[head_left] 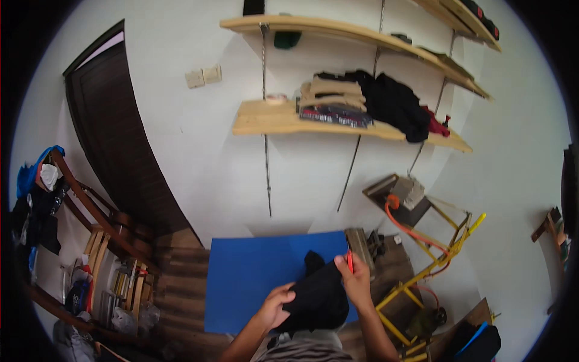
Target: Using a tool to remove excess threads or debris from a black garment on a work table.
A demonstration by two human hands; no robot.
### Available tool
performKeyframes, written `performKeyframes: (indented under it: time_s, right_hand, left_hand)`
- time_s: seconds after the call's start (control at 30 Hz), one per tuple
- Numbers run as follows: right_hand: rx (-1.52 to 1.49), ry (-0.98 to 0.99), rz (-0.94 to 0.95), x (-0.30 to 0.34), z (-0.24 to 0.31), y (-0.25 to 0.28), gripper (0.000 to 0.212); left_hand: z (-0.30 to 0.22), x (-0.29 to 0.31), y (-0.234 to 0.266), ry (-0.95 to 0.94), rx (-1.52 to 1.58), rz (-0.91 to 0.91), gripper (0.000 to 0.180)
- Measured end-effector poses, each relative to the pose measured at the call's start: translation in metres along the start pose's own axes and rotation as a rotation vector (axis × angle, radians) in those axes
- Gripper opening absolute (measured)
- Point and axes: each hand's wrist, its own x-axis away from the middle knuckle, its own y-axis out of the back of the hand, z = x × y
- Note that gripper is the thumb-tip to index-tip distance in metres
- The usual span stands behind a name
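A piece of black cloth (pixel 316 301) stretches between my two hands, in front of my body and over the near part of a blue tabletop (pixel 241 271). My left hand (pixel 275 306) is closed on the cloth's left edge, thumb on top. At the cloth's upper right corner, my right hand (pixel 356 280) is closed round a small red object (pixel 350 260) that sticks up between thumb and fingers; its kind is too small to make out. Just beyond the cloth, a dark bunched bit of fabric (pixel 313 262) lies on the blue surface.
Wooden wall shelves (pixel 283 123) hold folded tan and black clothes. To the right stands a yellow metal frame (pixel 395 289) with an orange hose. A brown rack (pixel 90 211) with clothes and boxes is at left, near a dark door (pixel 120 120).
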Motion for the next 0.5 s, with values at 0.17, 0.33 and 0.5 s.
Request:
performKeyframes:
  time_s: [0.17,0.33,0.5]
  right_hand:
    - [-0.044,0.231,-0.126,0.004,0.011,-0.011,0.026]
    - [0.37,0.314,0.088,0.036,0.025,-0.001,0.027]
    - [0.336,0.332,0.068,0.044,0.018,-0.006,0.029]
  left_hand:
    - [-0.002,-0.001,-0.01,-0.113,0.21,0.015,0.054]
    - [-0.003,0.0,-0.02,-0.145,0.216,0.054,0.052]
    - [0.001,-0.003,-0.027,-0.183,0.158,0.11,0.054]
